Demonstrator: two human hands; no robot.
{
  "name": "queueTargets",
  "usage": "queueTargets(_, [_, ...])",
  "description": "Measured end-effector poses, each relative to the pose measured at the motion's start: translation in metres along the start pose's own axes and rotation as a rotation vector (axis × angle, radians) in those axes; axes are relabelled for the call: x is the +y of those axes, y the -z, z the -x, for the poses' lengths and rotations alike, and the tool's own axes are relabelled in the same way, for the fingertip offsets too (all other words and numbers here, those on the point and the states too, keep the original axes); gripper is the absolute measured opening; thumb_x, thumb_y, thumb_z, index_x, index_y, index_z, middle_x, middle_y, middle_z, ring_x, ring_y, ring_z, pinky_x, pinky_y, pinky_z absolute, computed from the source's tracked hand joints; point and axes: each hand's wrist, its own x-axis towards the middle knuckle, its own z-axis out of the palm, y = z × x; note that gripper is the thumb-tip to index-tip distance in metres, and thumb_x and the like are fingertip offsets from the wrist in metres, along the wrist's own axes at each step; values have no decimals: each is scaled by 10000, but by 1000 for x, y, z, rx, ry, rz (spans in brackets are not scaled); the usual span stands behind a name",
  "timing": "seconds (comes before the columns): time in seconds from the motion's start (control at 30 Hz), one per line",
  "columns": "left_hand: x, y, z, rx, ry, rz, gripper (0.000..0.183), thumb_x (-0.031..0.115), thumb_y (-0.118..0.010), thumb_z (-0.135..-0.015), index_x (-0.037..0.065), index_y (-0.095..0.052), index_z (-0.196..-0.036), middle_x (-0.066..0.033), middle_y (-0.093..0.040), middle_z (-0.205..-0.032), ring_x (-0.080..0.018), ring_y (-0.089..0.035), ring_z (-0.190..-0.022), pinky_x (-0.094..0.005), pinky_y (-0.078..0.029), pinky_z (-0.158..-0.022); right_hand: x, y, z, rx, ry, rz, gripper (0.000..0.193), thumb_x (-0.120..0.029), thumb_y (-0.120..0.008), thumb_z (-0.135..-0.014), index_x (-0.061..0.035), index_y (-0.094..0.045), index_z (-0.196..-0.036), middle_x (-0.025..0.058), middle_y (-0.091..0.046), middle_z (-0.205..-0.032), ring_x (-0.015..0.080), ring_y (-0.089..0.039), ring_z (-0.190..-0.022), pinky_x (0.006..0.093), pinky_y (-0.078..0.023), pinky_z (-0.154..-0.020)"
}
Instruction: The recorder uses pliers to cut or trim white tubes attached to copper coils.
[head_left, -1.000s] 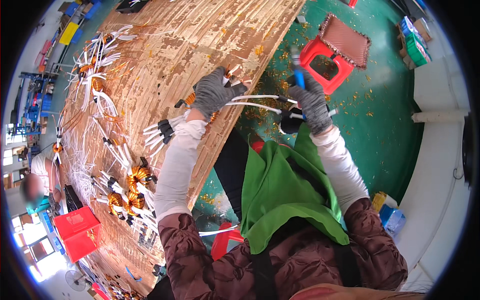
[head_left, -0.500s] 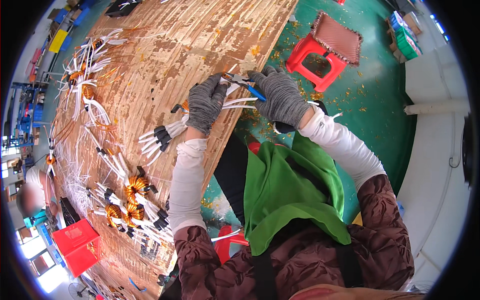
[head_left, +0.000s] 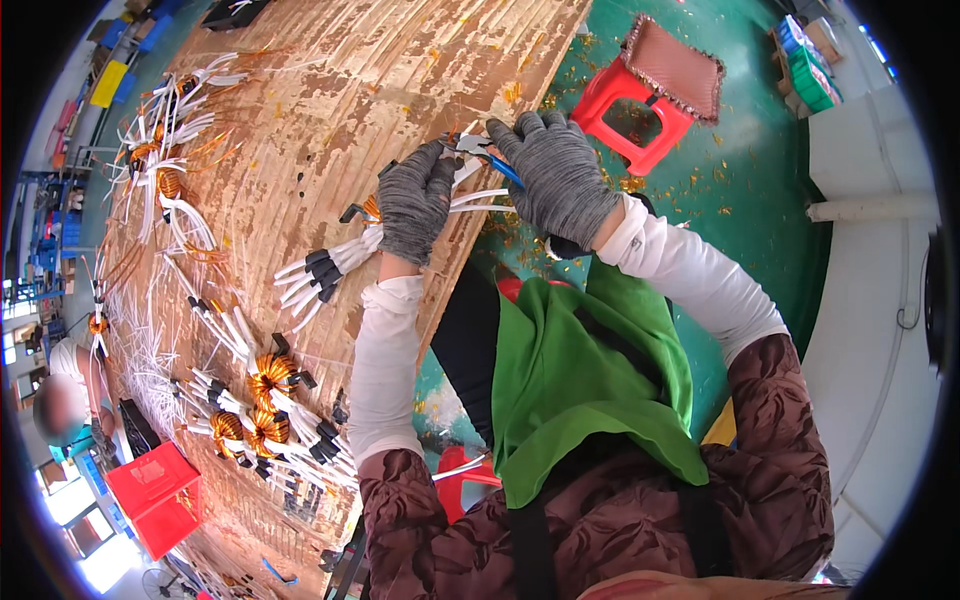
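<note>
My left hand, in a grey knitted glove, is closed around a wire-wound coil with white sleeved leads, mostly hidden by the fingers. A bundle of white leads with black bands sticks out to its left over the wooden table; other white leads pass to the right. My right hand, gloved alike, grips blue-handled pliers. Their metal jaws are by the left fingertips, at the end of a lead; whether they bite on wire is too small to tell.
Finished-looking orange coils with white leads lie at the near left of the table, and more coils at the far left. A red box stands beyond the left edge, near another person. A red stool with a cushion stands right.
My right hand and the pliers have shifted slightly up and left, with the jaws turned more sideways. The left hand still holds the coil in nearly the same place.
</note>
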Motion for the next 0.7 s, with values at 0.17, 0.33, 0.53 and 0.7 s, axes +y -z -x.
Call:
queueTargets(0.17, [-4,-7,1,76,27,69,207,102,-588,-841,-31,-626,-995,-152,-673,-789,-222,-662,-730,-322,-505,-680,5,-3,0,11,52,-65,575,-233,-684,-666,-68,-503,-1187,157,-544,-1018,335,-532,-948,429,-443,-818])
queueTargets(0.33, [-2,-7,1,122,-8,71,187,125,-589,-834,-8,-644,-953,-148,-671,-754,-246,-667,-691,-332,-507,-648,11,-7,0,19,17,-191,481,-255,-637,-728,-77,-525,-1160,173,-540,-1013,352,-531,-934,431,-448,-817])
queueTargets(0.53, [-3,-10,1,122,20,83,189,128,-590,-836,-9,-645,-954,-141,-669,-743,-245,-664,-679,-328,-505,-643,6,-13,1,88,34,-79,445,-214,-608,-754,-83,-521,-1171,181,-543,-1003,349,-542,-920,436,-456,-801])
queueTargets(0.7, [6,-10,5,155,12,57,190,132,-580,-844,-8,-645,-955,-149,-663,-751,-254,-660,-690,-334,-500,-645,14,-25,8,22,-24,-419,379,-169,-615,-762,-54,-564,-1120,147,-576,-951,274,-598,-832,382,-493,-692])
